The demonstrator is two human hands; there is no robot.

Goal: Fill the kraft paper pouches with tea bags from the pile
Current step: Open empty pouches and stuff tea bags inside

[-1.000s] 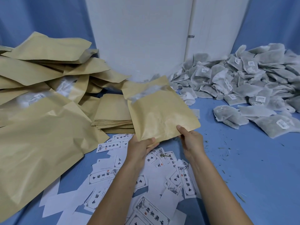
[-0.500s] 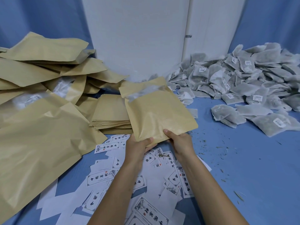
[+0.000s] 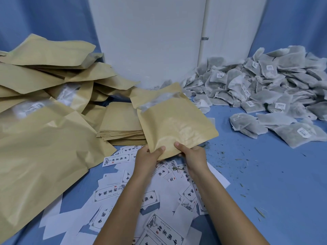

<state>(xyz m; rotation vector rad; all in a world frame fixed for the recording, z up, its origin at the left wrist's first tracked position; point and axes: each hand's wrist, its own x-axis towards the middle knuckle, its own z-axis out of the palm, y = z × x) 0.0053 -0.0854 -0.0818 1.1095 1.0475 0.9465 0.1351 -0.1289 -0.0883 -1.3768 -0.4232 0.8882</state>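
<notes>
both hands, left hand (image 3: pixel 148 156) and right hand (image 3: pixel 193 155), are grasping the kraft pouch (image 3: pixel 174 122) by its bottom edge; the tea bag pile (image 3: pixel 265 87) is lying in the surface's far right corner.

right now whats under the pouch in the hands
Below the pouch, held by the left hand and right hand, printed labels lie on blue cloth. Anything farther under it is covered.

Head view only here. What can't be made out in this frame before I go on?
Inside of the held pouch: head view, opaque kraft paper hides any contents.
Fingers of left hand and right hand: hidden behind the pouch.
Tea bag pile: cut off by the right edge.
Tea bag stickers: print too small.
</notes>
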